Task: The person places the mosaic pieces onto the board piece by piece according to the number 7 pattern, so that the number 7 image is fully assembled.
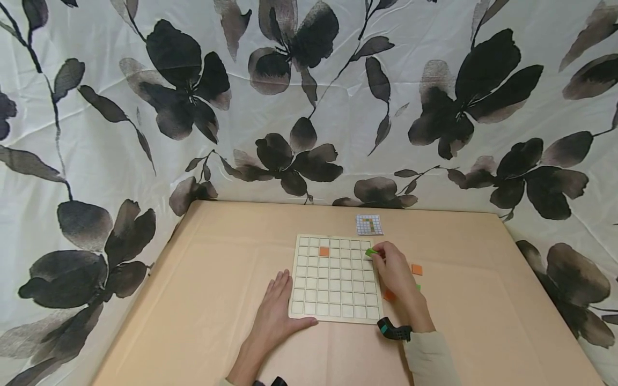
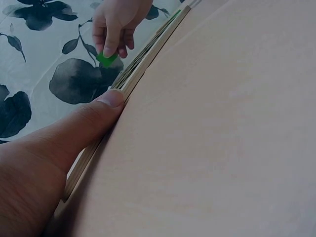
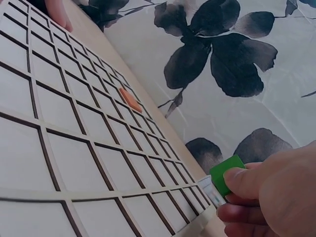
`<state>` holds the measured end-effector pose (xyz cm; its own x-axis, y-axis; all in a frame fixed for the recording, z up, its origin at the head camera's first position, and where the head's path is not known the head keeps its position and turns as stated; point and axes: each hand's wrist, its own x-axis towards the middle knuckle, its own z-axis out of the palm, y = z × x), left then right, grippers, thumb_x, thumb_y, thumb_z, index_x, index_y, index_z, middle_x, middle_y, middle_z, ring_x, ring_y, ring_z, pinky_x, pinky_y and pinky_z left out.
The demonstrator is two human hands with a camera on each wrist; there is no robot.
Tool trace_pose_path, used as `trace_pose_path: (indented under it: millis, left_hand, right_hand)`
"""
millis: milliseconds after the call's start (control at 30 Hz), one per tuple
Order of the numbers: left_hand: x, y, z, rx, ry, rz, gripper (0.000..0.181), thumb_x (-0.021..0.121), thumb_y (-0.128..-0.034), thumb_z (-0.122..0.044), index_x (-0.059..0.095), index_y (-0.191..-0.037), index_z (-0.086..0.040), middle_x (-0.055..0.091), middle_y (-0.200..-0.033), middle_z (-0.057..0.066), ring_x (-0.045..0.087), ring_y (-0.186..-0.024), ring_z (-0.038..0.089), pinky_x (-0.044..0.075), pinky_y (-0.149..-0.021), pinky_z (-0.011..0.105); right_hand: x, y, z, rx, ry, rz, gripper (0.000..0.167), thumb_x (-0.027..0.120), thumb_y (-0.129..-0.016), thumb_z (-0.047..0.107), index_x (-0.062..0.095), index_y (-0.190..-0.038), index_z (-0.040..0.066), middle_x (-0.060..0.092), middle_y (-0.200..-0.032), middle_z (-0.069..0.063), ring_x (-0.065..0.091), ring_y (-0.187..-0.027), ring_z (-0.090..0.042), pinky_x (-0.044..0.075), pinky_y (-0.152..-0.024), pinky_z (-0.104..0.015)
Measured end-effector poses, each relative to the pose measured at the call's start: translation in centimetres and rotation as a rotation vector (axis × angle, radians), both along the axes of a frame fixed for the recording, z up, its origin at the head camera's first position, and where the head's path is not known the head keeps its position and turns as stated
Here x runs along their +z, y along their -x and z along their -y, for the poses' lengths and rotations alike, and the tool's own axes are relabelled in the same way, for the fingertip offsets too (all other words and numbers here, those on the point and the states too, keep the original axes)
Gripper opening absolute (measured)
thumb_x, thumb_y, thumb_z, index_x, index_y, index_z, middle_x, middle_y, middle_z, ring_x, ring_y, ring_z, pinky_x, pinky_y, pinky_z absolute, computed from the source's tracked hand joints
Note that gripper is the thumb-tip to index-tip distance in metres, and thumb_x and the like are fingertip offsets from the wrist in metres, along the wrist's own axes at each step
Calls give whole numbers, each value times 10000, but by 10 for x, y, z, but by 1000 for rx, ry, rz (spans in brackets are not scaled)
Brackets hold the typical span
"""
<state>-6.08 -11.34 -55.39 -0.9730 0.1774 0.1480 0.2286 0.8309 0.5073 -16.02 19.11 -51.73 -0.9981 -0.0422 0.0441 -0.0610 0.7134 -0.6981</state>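
A pale grid board (image 1: 328, 297) with square cells lies on the table, one orange tile (image 1: 324, 251) in a cell near its far edge. My left hand (image 1: 275, 313) rests at the board's near left corner, fingers straight along the left side. Its thumb (image 2: 94, 116) touches the near edge. Between thumb and fingers, my right hand (image 1: 393, 268) pinches a small green square tile (image 3: 227, 174), tilted above the board's far right corner. In the left wrist view, that green tile (image 2: 106, 60) appears beyond the board's edge.
Behind the board's right corner lies a small printed grid card (image 1: 369, 224). An orange tile (image 1: 417, 269) is right of my right hand; another orange tile (image 1: 389, 295) and a green piece (image 1: 418, 288) are partly hidden by my wrist. Floral cloth (image 1: 362, 134) hangs behind the table.
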Motion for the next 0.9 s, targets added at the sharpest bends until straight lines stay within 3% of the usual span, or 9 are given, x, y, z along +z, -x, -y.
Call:
trace_pose_path:
  millis: [167,633,900]
  left_hand:
    - [1,0,0,-5,1,-13,1245,790,-638,-731,378,-1505,62,319,-1617,211,267,-1532,341,210,-1299,442]
    - [0,1,0,0,6,0,1244,787,-638,-735,370,-1518,39,311,-1626,190,252,-1543,304,169,-1311,373]
    - [-1,1,-1,4,3,5,1249,788,-633,-736,366,-1522,32,307,-1628,188,251,-1544,302,167,-1311,371]
  right_hand:
    - [0,2,7,4,-5,-6,210,592,-1008,148,587,-1186,37,626,-1057,-112,589,-916,-238,558,-792,-340]
    - [-3,8,24,57,28,-66,196,583,-1000,92,614,-1183,28,642,-1052,-101,602,-916,-209,564,-767,-337]
    - [-2,11,34,60,21,-49,198,577,-1008,99,620,-1193,42,639,-1062,-90,590,-906,-202,554,-761,-325]
